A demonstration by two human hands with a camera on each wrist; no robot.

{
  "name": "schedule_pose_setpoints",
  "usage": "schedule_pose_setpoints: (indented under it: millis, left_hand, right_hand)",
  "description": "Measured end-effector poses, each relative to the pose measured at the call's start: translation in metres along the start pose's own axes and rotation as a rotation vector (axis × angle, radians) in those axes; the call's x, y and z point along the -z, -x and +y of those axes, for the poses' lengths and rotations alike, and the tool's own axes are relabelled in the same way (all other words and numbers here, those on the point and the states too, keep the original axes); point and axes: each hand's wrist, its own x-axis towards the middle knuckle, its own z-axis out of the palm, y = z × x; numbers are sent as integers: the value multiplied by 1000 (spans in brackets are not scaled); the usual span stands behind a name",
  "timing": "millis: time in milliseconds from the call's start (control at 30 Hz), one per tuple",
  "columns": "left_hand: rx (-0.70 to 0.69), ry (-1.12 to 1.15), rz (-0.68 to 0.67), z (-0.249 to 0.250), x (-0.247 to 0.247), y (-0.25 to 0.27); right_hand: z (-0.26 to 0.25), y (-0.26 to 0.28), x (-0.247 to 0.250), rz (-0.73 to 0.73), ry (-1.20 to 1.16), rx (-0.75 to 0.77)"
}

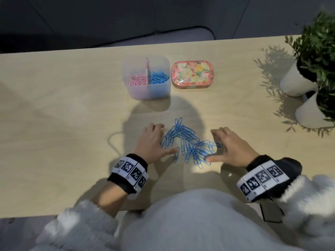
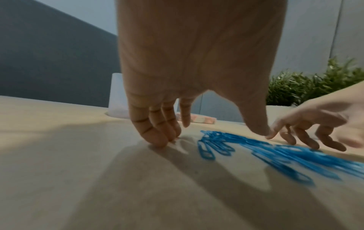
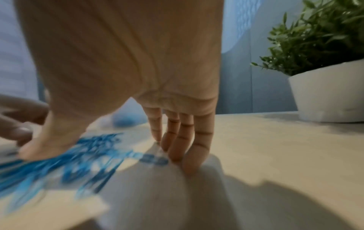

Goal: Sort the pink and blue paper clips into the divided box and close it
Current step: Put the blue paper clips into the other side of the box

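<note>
We find our left hand [image 1: 151, 140] and right hand [image 1: 233, 146] spread, fingertips down on the table [image 1: 63, 105], flanking the loose blue paper clips [image 1: 188, 142] near its front edge; neither grips anything. The divided box [image 1: 146, 77] stands toward the far edge, part filled, its floral lid [image 1: 192, 73] beside it. We advise sweeping inward evenly, then lifting. The head view alone shows the box contents.
</note>
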Motion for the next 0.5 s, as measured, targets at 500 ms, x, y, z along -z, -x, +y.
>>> schedule_pose_setpoints:
  millis: [500]
  left_hand:
    - [-4,48,-7,14,4,-7]
  right_hand:
    - [-50,-41,9,98,-39,172]
